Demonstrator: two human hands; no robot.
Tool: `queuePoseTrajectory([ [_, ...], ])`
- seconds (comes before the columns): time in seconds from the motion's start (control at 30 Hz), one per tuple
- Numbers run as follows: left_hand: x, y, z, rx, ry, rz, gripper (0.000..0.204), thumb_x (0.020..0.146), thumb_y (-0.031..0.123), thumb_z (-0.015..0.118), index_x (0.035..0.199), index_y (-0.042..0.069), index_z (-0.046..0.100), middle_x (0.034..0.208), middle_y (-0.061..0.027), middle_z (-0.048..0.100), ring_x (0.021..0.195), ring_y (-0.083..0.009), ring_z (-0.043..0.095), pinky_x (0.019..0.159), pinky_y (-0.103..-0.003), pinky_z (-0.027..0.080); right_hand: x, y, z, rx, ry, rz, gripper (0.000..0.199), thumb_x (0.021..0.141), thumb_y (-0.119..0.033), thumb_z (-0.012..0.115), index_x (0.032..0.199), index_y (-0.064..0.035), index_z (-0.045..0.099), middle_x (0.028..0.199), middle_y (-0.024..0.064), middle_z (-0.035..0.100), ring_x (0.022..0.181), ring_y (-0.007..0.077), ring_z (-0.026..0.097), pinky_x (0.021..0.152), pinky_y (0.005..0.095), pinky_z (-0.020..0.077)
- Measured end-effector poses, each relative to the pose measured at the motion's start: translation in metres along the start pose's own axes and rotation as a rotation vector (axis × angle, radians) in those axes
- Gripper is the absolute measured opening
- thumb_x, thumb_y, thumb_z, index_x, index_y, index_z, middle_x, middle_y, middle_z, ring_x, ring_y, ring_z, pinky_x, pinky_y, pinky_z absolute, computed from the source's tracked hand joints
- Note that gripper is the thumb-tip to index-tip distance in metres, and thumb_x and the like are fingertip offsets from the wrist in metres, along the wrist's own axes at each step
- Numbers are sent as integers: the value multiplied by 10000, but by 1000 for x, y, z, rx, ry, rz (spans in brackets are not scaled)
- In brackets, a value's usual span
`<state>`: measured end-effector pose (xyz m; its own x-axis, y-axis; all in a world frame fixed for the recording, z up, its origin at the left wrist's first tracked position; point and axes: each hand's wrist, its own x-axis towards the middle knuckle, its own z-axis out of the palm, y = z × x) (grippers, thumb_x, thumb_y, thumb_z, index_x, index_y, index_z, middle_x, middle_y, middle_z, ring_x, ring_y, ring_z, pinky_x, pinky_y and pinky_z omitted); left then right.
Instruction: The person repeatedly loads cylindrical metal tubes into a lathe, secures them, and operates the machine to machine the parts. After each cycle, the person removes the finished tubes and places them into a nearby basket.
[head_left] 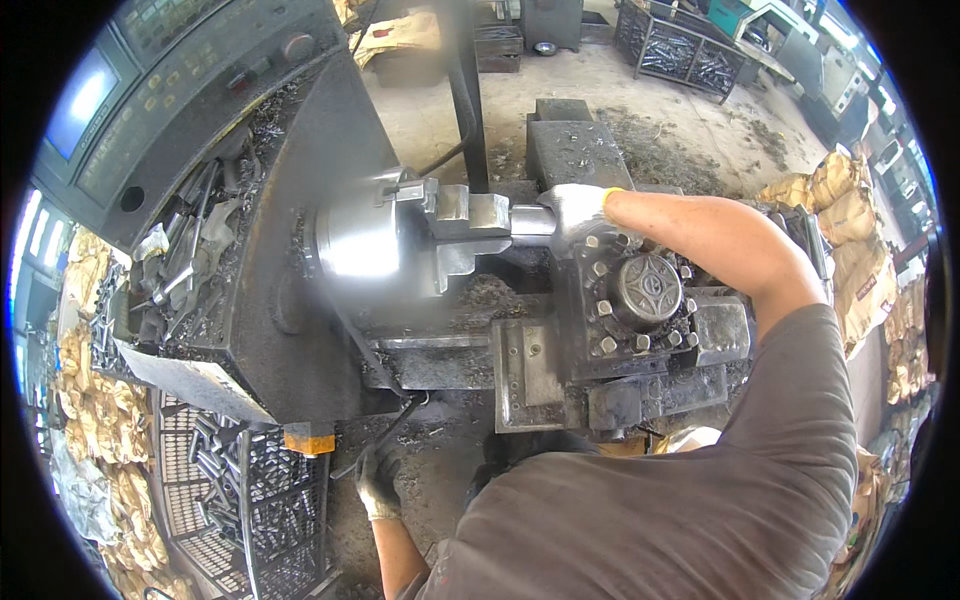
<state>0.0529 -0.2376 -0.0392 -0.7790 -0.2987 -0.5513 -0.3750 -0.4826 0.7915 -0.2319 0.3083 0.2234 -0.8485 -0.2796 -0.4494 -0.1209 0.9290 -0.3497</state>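
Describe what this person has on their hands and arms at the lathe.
Both hands are gloved. The right hand wears a whitish work glove with a yellow cuff edge, and the left hand a grimy grey one, darkened over the fingers. Both forearms are bare. A short grey-brown sleeve covers the right upper arm.

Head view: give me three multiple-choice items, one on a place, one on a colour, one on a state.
1. Where is the right hand?
A. on the metal bar at the chuck
B. on the control panel
C. in the wire basket

2. What colour is the glove on the right hand?
A. black
B. white
C. red

3. How does the chuck look?
A. sharp and motionless
B. motion-blurred
C. covered by a cloth

Answers: 1 A, the gloved fingers wrap the bar at the jaws. 2 B, white with a yellow cuff. 3 B, its outline is smeared.
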Motion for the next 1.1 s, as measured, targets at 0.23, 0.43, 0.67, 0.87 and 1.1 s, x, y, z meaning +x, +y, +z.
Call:
queuePoseTrajectory([
  [0.23, 48, 25, -47, 15, 332, 376, 374, 1044, 390, 627, 1264, 95, 691, 1163, -85, 729, 997, -214, 694, 857, -389, 554, 30, 1, 30, -160, 153, -122, 706, 658, -274, 892, 1273, -32, 641, 1040, 240, 771, 983, 427, 761, 817, 497, 606],
  [0.43, 51, 62, -53, -240, 241, 242, 605, 1061, 625, 507, 1291, 96, 688, 1124, -70, 713, 920, -201, 665, 797, -352, 497, 14, -23, -18, -365, -205, -17, 492, 687, -362, 892, 1047, -35, 813, 1022, 190, 810, 967, 348, 786, 845, 469, 611],
  [0.67, 35, 87, -52, -273, 19, 41, 338, 1031, 430, 597, 791, 196, 557, 674, 60, 470, 575, -117, 426, 558, -301, 353, 35, -29, 17, 108, 107, -52, 624, 705, -300, 868, 1258, -34, 751, 1033, 177, 815, 930, 327, 785, 804, 401, 626],
  [0.87, 54, 59, -72, -27, 157, 393, 284, 1093, 350, 574, 1007, 99, 675, 826, 15, 541, 751, -124, 498, 697, -309, 410, -16, -33, 0, -60, 375, 45, 751, 827, -315, 797, 1477, 4, 597, 1058, 208, 799, 949, 329, 789, 849, 445, 625],
  [1.1, -43, 148, 65, 772, 390, 1490, 440, 1014, 94, 699, 1402, -79, 587, 1177, -212, 712, 1093, -310, 683, 1037, -464, 550, -222, -72, 91, 274, 1038, -154, 342, 938, -82, 719, 1271, -2, 734, 980, 83, 815, 882, 156, 772, 833, 327, 613],
])
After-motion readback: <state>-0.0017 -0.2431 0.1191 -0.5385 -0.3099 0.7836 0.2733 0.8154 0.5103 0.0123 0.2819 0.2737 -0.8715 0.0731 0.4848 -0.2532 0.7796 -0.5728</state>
